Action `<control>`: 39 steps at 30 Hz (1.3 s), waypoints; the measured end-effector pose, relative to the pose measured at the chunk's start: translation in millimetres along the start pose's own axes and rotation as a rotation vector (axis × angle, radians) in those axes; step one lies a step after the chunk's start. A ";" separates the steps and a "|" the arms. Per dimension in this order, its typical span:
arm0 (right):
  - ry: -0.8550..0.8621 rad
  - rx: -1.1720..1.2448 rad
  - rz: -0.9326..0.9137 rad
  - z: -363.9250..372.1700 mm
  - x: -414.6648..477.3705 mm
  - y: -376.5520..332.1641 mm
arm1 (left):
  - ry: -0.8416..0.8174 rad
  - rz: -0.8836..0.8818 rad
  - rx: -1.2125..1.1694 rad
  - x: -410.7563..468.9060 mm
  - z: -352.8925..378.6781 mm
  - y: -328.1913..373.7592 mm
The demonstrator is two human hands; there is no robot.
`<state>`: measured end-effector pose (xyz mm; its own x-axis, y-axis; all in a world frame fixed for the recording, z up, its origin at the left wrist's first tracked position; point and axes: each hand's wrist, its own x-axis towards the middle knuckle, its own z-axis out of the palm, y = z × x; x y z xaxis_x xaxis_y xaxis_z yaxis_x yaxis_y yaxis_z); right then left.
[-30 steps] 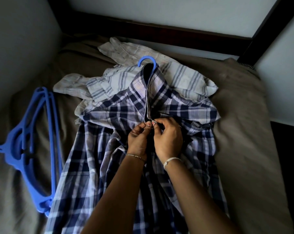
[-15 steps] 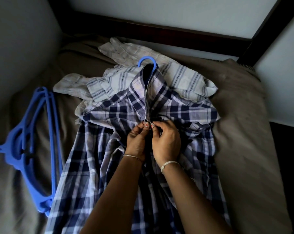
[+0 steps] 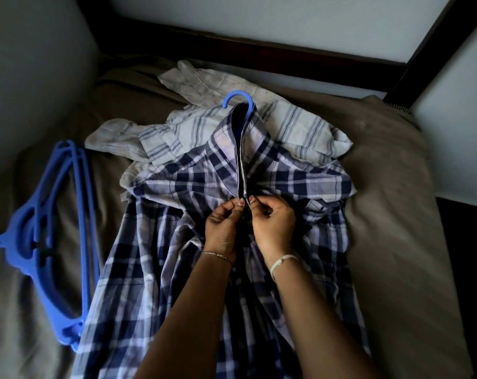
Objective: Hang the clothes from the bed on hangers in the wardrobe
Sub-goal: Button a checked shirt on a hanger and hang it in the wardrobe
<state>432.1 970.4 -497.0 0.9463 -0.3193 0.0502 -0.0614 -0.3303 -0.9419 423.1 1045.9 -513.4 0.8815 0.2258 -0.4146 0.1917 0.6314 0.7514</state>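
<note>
A navy and white plaid shirt (image 3: 155, 255) lies front up on the bed. A blue hanger is inside it; only the hook (image 3: 238, 98) shows above the collar. My left hand (image 3: 222, 222) and my right hand (image 3: 272, 222) sit side by side just below the collar. Each pinches one edge of the shirt's front opening, fingertips almost touching. Beneath and behind the plaid shirt lies a pale striped shirt (image 3: 294, 127), crumpled.
Several spare blue hangers (image 3: 51, 236) lie stacked at the left on the brown bedsheet (image 3: 396, 228). A dark wooden bed frame (image 3: 286, 50) runs along the far side, with a post at the right. Pale walls close the left and back.
Both hands have stayed at the same spot on the shirt front, shifting only slightly lower. The fingertips keep working the opening's edges together. The shirt and hangers have not moved.
</note>
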 end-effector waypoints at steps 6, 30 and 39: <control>-0.082 0.148 0.194 4.8 5.1 -0.8 | 0.057 0.068 0.011 1.4 1.3 -1.0; 0.062 0.258 0.209 11.8 -6.3 7.6 | 0.067 0.024 -0.022 -4.4 7.4 1.6; 0.148 0.012 -0.010 14.3 -15.9 15.1 | 0.075 0.017 -0.030 -0.3 7.2 -1.0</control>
<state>420.7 983.2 -516.8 0.8896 -0.4439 0.1075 -0.0475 -0.3240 -0.9449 425.7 1039.9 -510.3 0.8495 0.2909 -0.4402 0.1631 0.6486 0.7434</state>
